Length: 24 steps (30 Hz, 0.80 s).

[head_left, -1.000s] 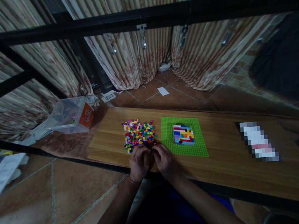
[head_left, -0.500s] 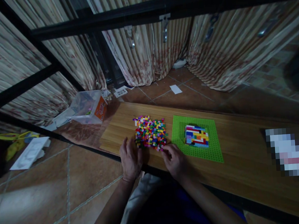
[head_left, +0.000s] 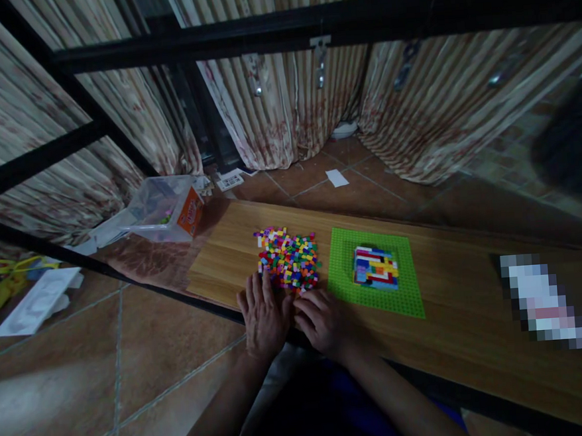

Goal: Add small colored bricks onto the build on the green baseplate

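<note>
Many small coloured toy bricks (head_left: pixel 290 256) lie in a loose pile on the wooden bench (head_left: pixel 469 305). At the pile's near left edge, my left hand (head_left: pixel 264 318) rests back upward with its fingers stretched out. My right hand (head_left: pixel 321 321) is close beside it at the near edge, fingers curled and pressed together; whatever they hold, if anything, is hidden. To the right of the pile lies a green studded baseplate (head_left: pixel 410 296). A low block of multicoloured bricks (head_left: pixel 375 268) is built up in its middle.
A clear plastic box (head_left: pixel 144 215) with an orange label stands past the bench's left end, a few pieces inside. A blurred-out object (head_left: pixel 543 300) lies on the bench at right. Dark metal bars (head_left: pixel 278 36) and curtains (head_left: pixel 288 112) rise beyond.
My right hand has drawn left and nearer to me, close to my left hand. My left hand has turned flatter and shifted right, toward my right hand. The view has shifted slightly.
</note>
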Motion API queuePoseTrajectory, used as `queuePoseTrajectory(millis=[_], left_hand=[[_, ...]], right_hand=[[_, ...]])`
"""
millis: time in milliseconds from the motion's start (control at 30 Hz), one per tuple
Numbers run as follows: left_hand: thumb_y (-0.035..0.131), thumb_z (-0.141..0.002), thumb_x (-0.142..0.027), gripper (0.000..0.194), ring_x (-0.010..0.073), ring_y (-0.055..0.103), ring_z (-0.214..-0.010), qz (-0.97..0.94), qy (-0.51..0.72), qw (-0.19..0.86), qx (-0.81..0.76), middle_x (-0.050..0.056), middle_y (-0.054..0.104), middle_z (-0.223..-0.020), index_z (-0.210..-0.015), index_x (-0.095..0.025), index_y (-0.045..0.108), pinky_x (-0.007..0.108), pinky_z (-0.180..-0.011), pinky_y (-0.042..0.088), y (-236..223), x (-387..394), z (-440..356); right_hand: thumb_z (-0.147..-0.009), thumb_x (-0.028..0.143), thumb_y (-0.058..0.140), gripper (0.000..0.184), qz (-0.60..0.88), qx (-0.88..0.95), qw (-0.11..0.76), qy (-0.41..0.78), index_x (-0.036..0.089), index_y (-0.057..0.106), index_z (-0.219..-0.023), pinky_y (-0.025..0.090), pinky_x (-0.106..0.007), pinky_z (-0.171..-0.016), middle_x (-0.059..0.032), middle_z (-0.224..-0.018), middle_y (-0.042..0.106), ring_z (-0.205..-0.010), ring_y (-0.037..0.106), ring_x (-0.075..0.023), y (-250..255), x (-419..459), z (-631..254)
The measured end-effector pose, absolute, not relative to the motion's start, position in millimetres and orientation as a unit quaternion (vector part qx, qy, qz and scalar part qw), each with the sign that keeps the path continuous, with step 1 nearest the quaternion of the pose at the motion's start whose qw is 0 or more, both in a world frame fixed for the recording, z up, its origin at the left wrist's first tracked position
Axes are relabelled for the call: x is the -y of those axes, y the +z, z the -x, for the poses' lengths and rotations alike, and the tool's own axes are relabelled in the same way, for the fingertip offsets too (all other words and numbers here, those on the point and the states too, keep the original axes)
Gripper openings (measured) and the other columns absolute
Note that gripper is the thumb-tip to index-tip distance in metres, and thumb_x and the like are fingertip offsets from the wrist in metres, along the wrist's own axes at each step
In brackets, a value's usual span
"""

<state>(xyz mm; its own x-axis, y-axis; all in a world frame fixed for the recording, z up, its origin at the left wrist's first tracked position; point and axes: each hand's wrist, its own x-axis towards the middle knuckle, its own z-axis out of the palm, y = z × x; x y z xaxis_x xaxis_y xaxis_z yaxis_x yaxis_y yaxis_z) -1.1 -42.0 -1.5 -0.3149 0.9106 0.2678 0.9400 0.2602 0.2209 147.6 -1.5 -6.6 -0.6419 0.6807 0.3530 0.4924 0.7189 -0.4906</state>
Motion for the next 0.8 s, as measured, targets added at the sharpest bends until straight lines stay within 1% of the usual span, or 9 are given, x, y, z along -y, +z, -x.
queuePoseTrajectory(millis=[100,200,433,633,733,800], left_hand=[[0.046,-0.091,-0.043,0.070,0.0362,0.034,-0.137,0.577,-0.192,0.041,0.792,0.022,0.042,-0.145,-0.147,-0.008,0.025,0.058,-0.109,0.028,-2.4,41.1,-2.0],[0.047,-0.090,-0.040,0.068,0.0360,0.036,-0.136,0.580,-0.214,0.037,0.785,0.022,0.044,-0.143,-0.146,-0.008,0.027,0.059,-0.108,0.028,-2.3,39.8,-1.8],[0.053,-0.088,-0.041,0.070,0.0361,0.039,-0.134,0.592,-0.258,0.035,0.763,0.022,0.047,-0.140,-0.145,-0.011,0.028,0.057,-0.106,0.030,-4.6,39.6,4.3],[0.056,-0.087,-0.037,0.068,0.0332,0.043,-0.129,0.607,-0.288,0.035,0.740,0.020,0.049,-0.137,-0.144,-0.013,0.029,0.053,-0.104,0.035,-6.6,44.3,14.9],[0.057,-0.086,-0.032,0.061,0.0301,0.046,-0.125,0.619,-0.302,0.030,0.724,0.018,0.051,-0.132,-0.139,-0.012,0.034,0.048,-0.102,0.039,-6.6,48.6,23.0],[0.057,-0.086,-0.029,0.053,0.0285,0.050,-0.118,0.616,-0.306,0.031,0.725,0.016,0.055,-0.125,-0.133,-0.013,0.041,0.045,-0.098,0.042,-6.1,51.5,27.5]], right_hand=[[-0.087,0.024,0.058,0.024,0.341,0.882,0.272,0.177,0.019,0.062,-0.110,0.046,-0.044,-0.088,-0.0102,-0.111,0.063,-0.100,0.054,-0.0261,-4.3,1.4,-147.5],[-0.087,0.025,0.058,0.028,0.346,0.877,0.281,0.178,0.018,0.060,-0.114,0.045,-0.046,-0.091,-0.0111,-0.116,0.062,-0.103,0.053,-0.0269,-4.9,1.1,-147.6],[-0.086,0.025,0.059,0.032,0.364,0.859,0.312,0.181,0.017,0.059,-0.116,0.045,-0.045,-0.095,-0.0117,-0.116,0.062,-0.107,0.053,-0.0262,-6.0,0.3,-147.7],[-0.087,0.023,0.057,0.025,0.352,0.856,0.335,0.174,0.018,0.061,-0.111,0.045,-0.043,-0.092,-0.0099,-0.110,0.064,-0.103,0.055,-0.0243,-6.9,-0.6,-148.7],[-0.088,0.023,0.057,0.015,0.352,0.857,0.336,0.172,0.019,0.063,-0.101,0.046,-0.042,-0.088,-0.0086,-0.103,0.066,-0.097,0.056,-0.0235,-8.4,-0.7,-149.3],[-0.088,0.022,0.056,0.010,0.350,0.859,0.331,0.174,0.019,0.064,-0.093,0.046,-0.041,-0.085,-0.0075,-0.097,0.066,-0.092,0.057,-0.0227,-8.4,-0.6,-149.4]])
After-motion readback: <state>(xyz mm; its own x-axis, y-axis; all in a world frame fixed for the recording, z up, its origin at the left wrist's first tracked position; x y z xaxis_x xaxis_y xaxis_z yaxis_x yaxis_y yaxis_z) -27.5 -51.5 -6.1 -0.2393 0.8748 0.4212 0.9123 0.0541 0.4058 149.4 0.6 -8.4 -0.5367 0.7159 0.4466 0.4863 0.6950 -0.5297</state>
